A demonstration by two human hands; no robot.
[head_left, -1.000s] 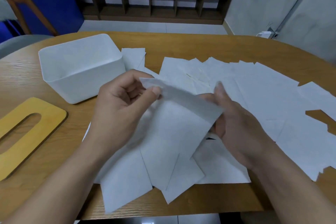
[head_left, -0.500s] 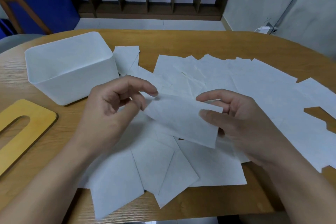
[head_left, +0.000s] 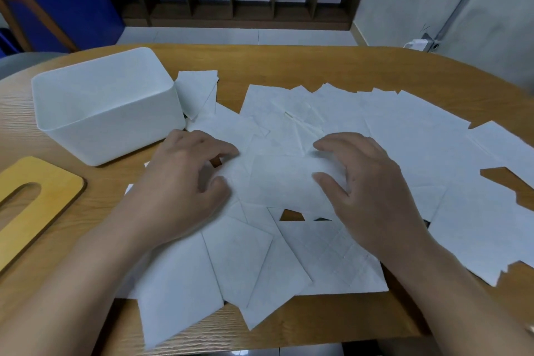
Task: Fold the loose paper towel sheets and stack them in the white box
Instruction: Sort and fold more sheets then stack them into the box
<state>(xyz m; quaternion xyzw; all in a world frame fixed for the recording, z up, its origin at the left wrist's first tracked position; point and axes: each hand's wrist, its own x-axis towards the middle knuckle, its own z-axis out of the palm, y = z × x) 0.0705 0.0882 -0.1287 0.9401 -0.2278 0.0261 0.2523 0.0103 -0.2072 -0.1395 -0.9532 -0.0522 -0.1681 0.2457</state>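
Paper everywhere from where I sit: loose sheets cover the middle and right of the wooden bench, overlapping one another, with more fanned out toward the lower centre of the frame. A folded sheet lies flat on top of them at the centre, between my hands. My left hand sits palm down at centre left, fingers loosely bent, fingertips on the paper just beside the folded sheet's left edge. My right hand is at centre right, fingers and thumb spread and bent, tips pressing on the folded sheet's right end; neither hand is curled round anything. The white box stands in the upper left, open side up, touching the sheets beside its right wall; I cannot see anything inside it. A yellow wooden board with a slot lies at the left edge, near the box but apart from it.
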